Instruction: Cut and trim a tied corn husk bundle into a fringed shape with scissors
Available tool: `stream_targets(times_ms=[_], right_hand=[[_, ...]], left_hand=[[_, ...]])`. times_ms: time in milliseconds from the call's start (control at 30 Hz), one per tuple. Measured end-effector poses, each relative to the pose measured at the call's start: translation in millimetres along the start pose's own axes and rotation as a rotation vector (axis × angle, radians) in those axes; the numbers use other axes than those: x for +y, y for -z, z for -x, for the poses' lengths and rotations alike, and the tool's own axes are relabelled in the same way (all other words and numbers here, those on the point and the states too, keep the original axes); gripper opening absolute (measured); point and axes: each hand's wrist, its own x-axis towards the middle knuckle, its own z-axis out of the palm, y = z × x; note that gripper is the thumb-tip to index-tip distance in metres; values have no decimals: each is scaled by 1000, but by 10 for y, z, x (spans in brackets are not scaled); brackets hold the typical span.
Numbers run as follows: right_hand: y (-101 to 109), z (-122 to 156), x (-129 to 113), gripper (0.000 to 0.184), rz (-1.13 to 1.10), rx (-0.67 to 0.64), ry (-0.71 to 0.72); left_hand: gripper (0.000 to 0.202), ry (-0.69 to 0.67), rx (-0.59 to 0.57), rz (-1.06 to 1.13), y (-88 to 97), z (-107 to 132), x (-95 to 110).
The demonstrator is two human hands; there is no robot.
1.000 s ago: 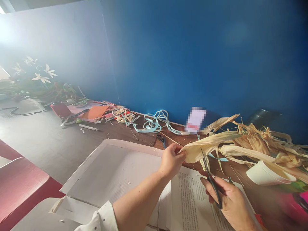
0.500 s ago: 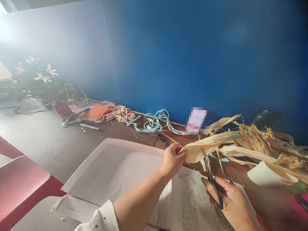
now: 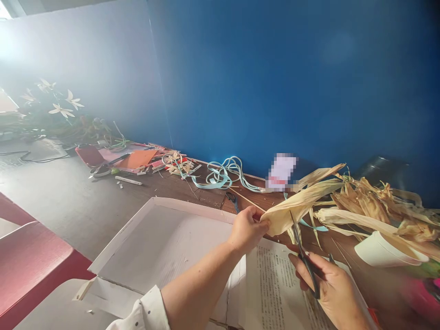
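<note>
My left hand (image 3: 250, 229) pinches the near end of a dried corn husk (image 3: 302, 201), which stretches away to the upper right. In my right hand (image 3: 326, 279) is a pair of black-handled scissors (image 3: 307, 266), its blades pointing up against the husk's lower edge. How far the blades have cut in I cannot tell. Under both hands lie a printed sheet (image 3: 275, 279) and an open white box lid (image 3: 185, 238). More dried husks (image 3: 374, 201) are heaped to the right, beside a tipped paper cup (image 3: 388, 250).
Along the blue partition (image 3: 261, 82) lie pale blue ribbon (image 3: 215, 178), a second pair of scissors (image 3: 233, 200), orange paper (image 3: 139, 159) and scraps. White husk-like flowers (image 3: 61, 110) stand at the far left. A red chair or box (image 3: 34, 266) is at the near left.
The corn husk and both hands have shifted very slightly right. The scissors remain at the husk's lower edge, with almost nothing else altered.
</note>
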Motion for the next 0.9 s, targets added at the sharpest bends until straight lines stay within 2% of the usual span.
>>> stream_targets(times_ms=[167,300,467,600,767,900], right_hand=[[28,-50,134,32,4,-104,-2],[-34,-51,80,46,-44,-149,-27],[-94,-28,-67,46,50,-132,11],[-75,-33,-21,50,97,-130,28],[-57,-38,68,54,45,-130,-35],[-74,-24,51,56,-62,-163,-117]], left_hand=[[10,9,19,2,-19,15,2],[16,87,-13,138,-69,74,35],[20,150,-9,226,-95,156,149],[21,189,-13,225,-87,180,195],[20,149,-10,210,-100,172,155],[17,81,16,119,-113,189,141]])
